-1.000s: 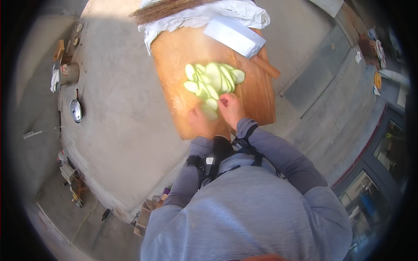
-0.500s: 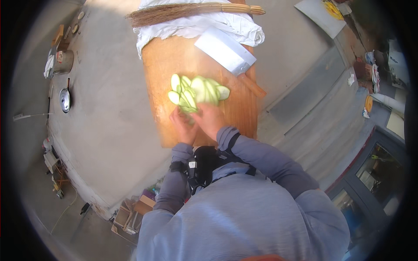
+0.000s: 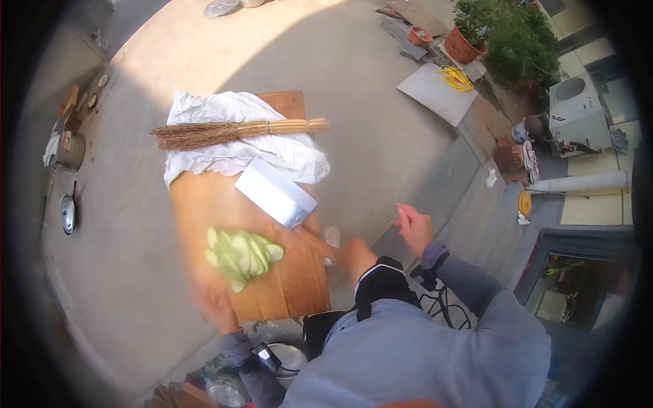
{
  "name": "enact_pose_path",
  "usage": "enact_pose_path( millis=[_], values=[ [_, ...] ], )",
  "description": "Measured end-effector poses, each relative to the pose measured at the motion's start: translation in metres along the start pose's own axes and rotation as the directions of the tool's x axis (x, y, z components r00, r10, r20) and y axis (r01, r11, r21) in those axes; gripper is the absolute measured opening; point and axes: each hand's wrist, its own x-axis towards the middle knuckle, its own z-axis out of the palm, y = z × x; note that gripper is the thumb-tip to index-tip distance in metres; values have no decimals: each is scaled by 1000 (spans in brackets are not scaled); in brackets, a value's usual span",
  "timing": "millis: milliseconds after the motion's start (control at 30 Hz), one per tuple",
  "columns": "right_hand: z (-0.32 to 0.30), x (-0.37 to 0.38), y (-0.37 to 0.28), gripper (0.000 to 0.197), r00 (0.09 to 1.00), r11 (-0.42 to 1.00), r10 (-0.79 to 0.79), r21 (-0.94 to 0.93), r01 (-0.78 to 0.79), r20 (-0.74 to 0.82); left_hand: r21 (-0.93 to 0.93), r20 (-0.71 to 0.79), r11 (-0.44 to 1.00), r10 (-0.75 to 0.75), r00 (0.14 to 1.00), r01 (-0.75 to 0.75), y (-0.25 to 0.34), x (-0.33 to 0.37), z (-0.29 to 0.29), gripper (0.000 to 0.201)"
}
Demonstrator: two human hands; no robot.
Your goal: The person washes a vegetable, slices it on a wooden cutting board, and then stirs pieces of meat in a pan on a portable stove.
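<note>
Pale green zucchini slices [image 3: 239,257] lie in an overlapping heap on a wooden tabletop [image 3: 299,289]. Beyond them a cleaver [image 3: 275,192] rests flat, its broad blade pointing to the far left and its wooden handle towards my right knee. My left hand [image 3: 216,307] is at the table's near left edge, apart from the slices and smeared by motion, so its fingers cannot be read. Out to the right, off the table, my right hand [image 3: 415,230] hangs in the air with nothing seen in it, fingers loosely bent and partly apart.
A straw broom [image 3: 224,133] lies across a crumpled white cloth [image 3: 197,109] at the table's far end. On the floor to the left sits a lidded pan [image 3: 67,213]. Potted plants [image 3: 464,44] and a pale board with yellow cord [image 3: 435,95] stand far right. A bucket [image 3: 289,357] is by my left forearm.
My hands have left the zucchini slices and parted, the left to the near left edge, the right out past the table. The view has turned, showing more of the yard. The cleaver stays on the table.
</note>
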Motion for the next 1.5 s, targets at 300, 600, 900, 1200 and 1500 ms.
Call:
enact_pose_path(
  millis=[300,600,900,1200,1500],
  values=[
    [-54,161,35,19,839,780,-530,-316,540,123,-198,-499,979,-146,854,51,99,-24,31,60],
    [-158,313,8,45,935,909,-347,-217,356,80,275,-546,961,190,816,-40,281,24,212,65],
    [-190,424,21,34,947,943,-322,-93,319,-16,49,-351,933,350,868,-356,393,164,346,43],
    [-259,583,7,22,921,974,-192,-180,137,-338,-350,60,936,68,996,-43,461,360,523,39],
    [-302,722,48,16,830,974,-8,-191,-119,-558,-238,784,916,377,492,-322,617,444,794,43]
  ],
)
